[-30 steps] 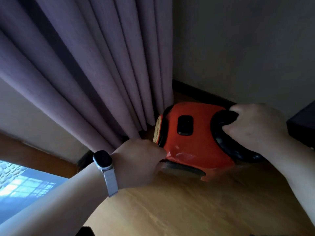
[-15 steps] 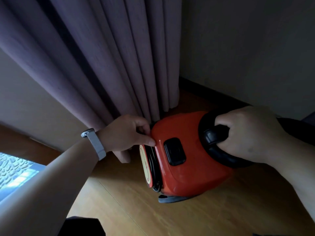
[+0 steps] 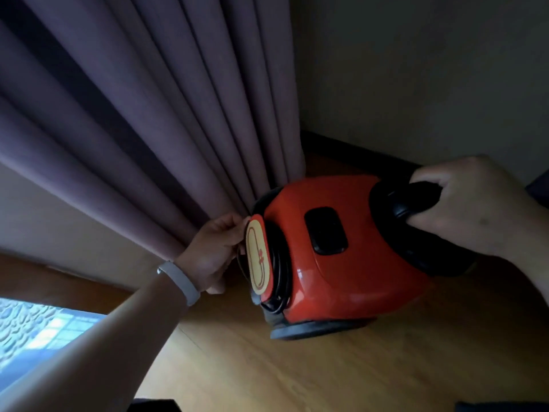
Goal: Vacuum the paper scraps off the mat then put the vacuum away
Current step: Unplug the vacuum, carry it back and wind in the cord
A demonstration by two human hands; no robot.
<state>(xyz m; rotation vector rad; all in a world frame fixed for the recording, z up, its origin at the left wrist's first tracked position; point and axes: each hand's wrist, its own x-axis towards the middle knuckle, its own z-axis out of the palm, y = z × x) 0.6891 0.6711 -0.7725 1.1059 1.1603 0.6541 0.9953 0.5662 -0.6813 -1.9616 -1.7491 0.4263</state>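
A red canister vacuum [image 3: 347, 257] rests on the wooden floor in a room corner, its black base rim low at the front. My right hand [image 3: 469, 203] is closed around the black carry handle [image 3: 416, 200] on its right end. My left hand [image 3: 214, 251] is at the vacuum's left end, fingers pinched on the edge of the yellow-faced cord reel cap [image 3: 258, 257]. Black power cord [image 3: 279, 272] is wound in the groove behind that cap. No mat with scraps is visible here.
Purple curtains [image 3: 148, 129] hang straight to the floor just behind and left of the vacuum. A plain wall with dark skirting [image 3: 350, 150] runs behind. A bright patterned surface [image 3: 32, 331] shows at lower left. A dark object edge sits far right.
The vacuum has shifted back toward the curtain and its left end has turned more toward me. My left hand dropped from the top edge to the reel cap's side.
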